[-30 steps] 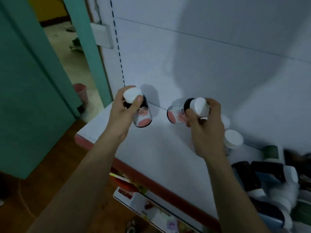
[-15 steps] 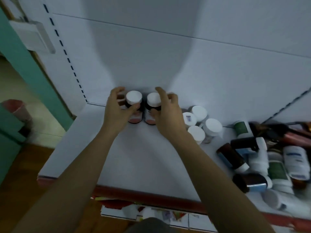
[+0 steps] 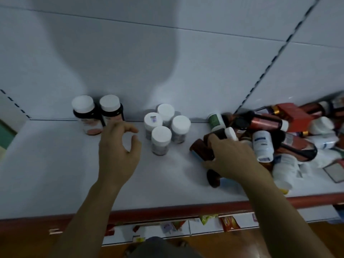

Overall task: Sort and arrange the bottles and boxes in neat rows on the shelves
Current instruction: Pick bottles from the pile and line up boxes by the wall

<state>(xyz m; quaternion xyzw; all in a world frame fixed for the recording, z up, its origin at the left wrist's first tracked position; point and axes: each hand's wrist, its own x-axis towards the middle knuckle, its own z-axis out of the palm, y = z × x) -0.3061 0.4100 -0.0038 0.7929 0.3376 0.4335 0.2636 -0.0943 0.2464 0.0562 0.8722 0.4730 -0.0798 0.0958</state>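
Two dark bottles with white caps and pink labels (image 3: 87,116) stand side by side against the back wall of the white shelf (image 3: 55,164). My left hand (image 3: 119,151) hovers just in front of them with loosely curled fingers and holds nothing. Right of it stands a cluster of several small white-capped bottles (image 3: 165,125). My right hand (image 3: 230,159) rests on lying brown bottles (image 3: 202,149) at the left edge of a jumbled pile of bottles and boxes (image 3: 283,135); its fingers curl over one of them.
The shelf's red front edge (image 3: 167,211) runs across the lower view. Below it a lower shelf holds packets and boxes (image 3: 227,220). A slotted upright rail (image 3: 270,60) runs up the back wall at the right.
Both hands let go of the two pink-label bottles, which now stand at the back wall. My right hand moved right onto the brown bottles in the pile. The view shifted right.
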